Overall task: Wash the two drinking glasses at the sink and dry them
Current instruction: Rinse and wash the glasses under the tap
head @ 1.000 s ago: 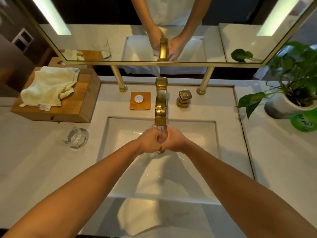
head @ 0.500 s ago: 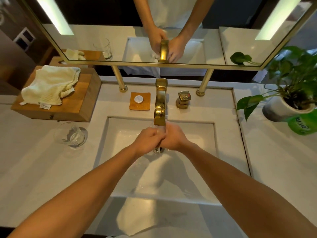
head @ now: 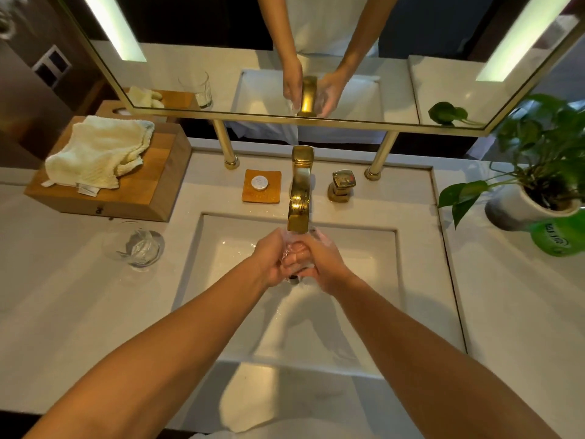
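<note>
Under the gold faucet (head: pixel 299 198) my left hand (head: pixel 269 259) and my right hand (head: pixel 321 264) both grip a clear drinking glass (head: pixel 296 251) over the white sink (head: pixel 364 280). Fingers show through the glass, and most of it is hidden between my hands. A second clear glass (head: pixel 136 245) stands upright on the counter left of the sink. A cream cloth (head: pixel 96 152) lies on a wooden box (head: pixel 152 191) at the back left.
A gold tap handle (head: pixel 342 185) stands right of the faucet, and an orange soap dish (head: pixel 261 186) left of it. A potted plant (head: pixel 535 185) and a green bottle (head: pixel 560 239) occupy the right counter. The mirror (head: pixel 380 58) hangs on two gold posts behind the sink.
My hands have stayed under the faucet and shifted their grip on the glass, so fingers now show through it. The camera has tilted slightly.
</note>
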